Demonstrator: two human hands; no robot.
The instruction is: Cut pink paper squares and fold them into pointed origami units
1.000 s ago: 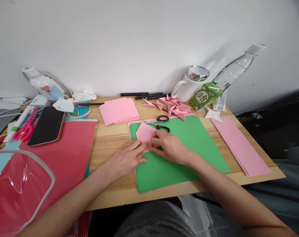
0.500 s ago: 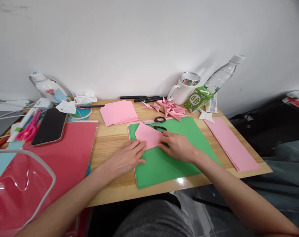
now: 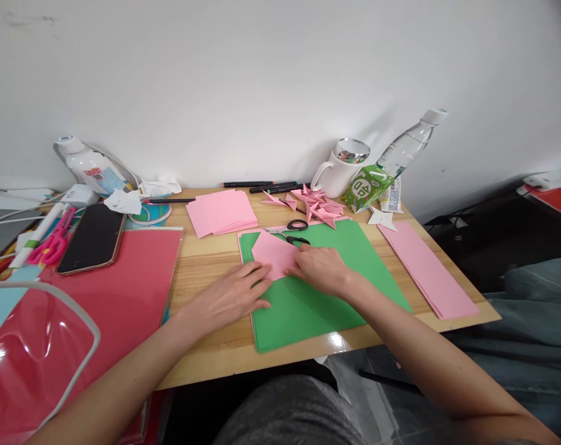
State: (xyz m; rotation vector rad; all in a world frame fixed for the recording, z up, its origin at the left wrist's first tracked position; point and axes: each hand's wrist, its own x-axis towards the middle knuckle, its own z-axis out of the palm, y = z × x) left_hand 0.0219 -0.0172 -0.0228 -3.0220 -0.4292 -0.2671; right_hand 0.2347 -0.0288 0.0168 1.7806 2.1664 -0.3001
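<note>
"Pressing lightly on the folded pink paper (image 3: 274, 250), your left hand (image 3: 229, 295) lies palm down, fingers partly spread, tips at its lower left. Quick, your right hand (image 3: 324, 270)?"

"Bunched, fingers bent together on the paper's right side (pinch or press, can't tell; your knuckles cover it). You've got that paper on the upper left of the green sheets (image 3: 327, 309)."

"Counts around you?"

"Two scissors: black-handled scissors (image 3: 291, 238) just above your paper, pink-handled scissors (image 3: 53, 247) far left. One phone (image 3: 92, 238), one mug (image 3: 337, 174), two bottles: white bottle (image 3: 92, 168), clear bottle (image 3: 406, 149). Three black pens (image 3: 247, 184) by the wall. Pointed pink pieces (image 3: 324, 211) overlap too much to count for you."

"Materials, shapes?"

"Your paper's flat, matte, angular, with a pointed upper left. Pink squares (image 3: 222, 212) sit fanned in a loose stack; long pink strips (image 3: 426, 269) lie slanted on your right. Mug's smooth white, with a shiny metallic rim; clear bottle's see-through, leaning. Under it all, you have a table (image 3: 206, 361) with striped wood grain."
</note>
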